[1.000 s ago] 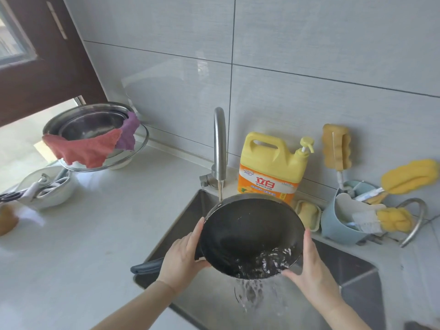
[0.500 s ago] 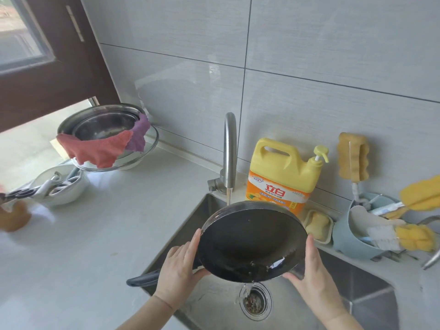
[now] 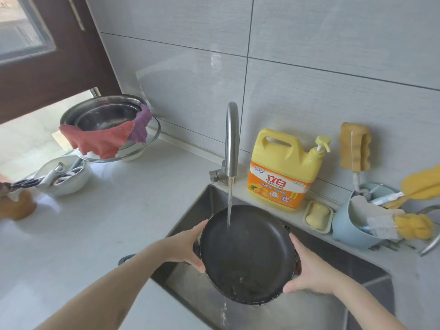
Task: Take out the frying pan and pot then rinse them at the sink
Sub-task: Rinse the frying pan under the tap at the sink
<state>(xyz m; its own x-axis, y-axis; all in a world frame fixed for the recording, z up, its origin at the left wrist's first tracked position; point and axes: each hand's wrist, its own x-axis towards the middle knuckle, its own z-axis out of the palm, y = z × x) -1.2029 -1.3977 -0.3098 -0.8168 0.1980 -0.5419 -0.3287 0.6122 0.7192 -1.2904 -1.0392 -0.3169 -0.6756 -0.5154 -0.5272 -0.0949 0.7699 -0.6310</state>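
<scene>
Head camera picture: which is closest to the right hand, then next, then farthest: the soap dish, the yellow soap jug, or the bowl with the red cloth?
From the right hand:
1. Soap dish, on the ledge just behind the sink.
2. Yellow soap jug, farther back against the wall.
3. Bowl with the red cloth, far off on the left counter.

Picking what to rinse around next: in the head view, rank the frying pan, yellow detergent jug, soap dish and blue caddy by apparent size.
1. frying pan, though it is nearest the camera, which inflates it.
2. yellow detergent jug.
3. blue caddy, partly hidden by brushes, so its gap to the jug is unsure.
4. soap dish, clearly smallest.
</scene>
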